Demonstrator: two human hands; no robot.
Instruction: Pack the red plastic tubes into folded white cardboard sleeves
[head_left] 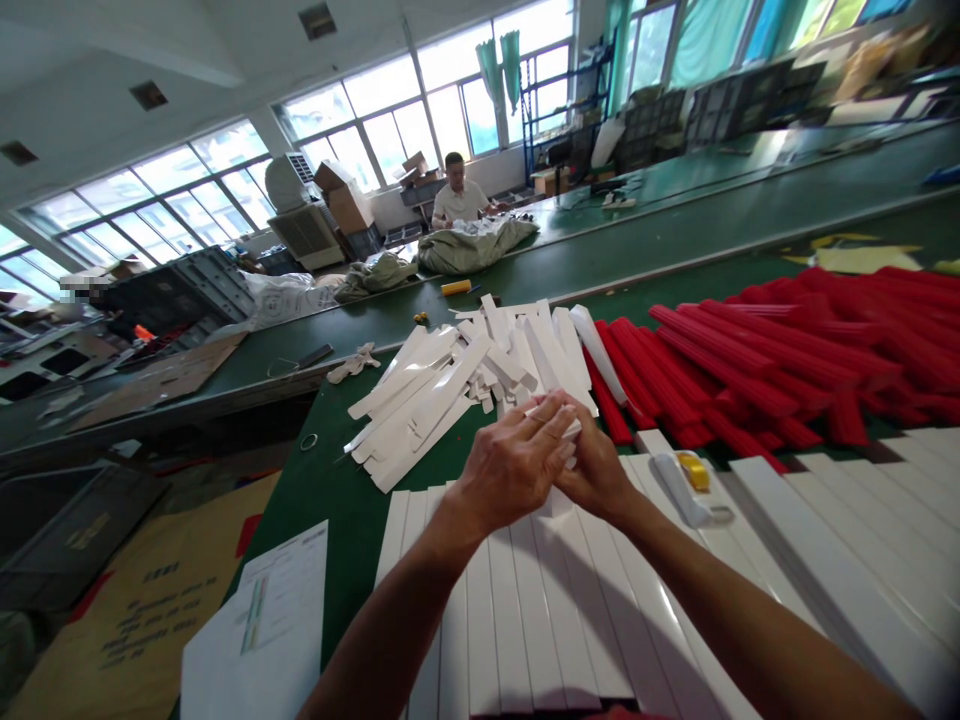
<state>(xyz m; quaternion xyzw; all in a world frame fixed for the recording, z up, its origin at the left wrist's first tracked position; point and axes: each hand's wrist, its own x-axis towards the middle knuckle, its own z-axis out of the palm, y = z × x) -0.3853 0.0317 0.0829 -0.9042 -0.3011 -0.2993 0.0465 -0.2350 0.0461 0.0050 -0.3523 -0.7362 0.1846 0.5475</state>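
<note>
My left hand [517, 455] and my right hand [596, 465] are pressed together over the row of white pieces, fingers closed. Between them is a crumpled white strip [573, 431], mostly hidden by the fingers. Below lie long, narrow white boxes [510, 610], side by side along the near edge. Just beyond my hands is a loose heap of flat, glossy white strips [427, 400]. To the right of my right hand, a white tape dispenser [686, 485] with a yellow roll rests on the white boxes.
Long ribbed red pieces [780, 350] are piled at right. Printed sheets [277, 620] lie at the left edge of the green table [330, 500]. Across the green bench [637, 230], a person [459, 198] sits behind a grey-green sack [472, 248]. A yellow-handled tool [455, 287] lies nearer.
</note>
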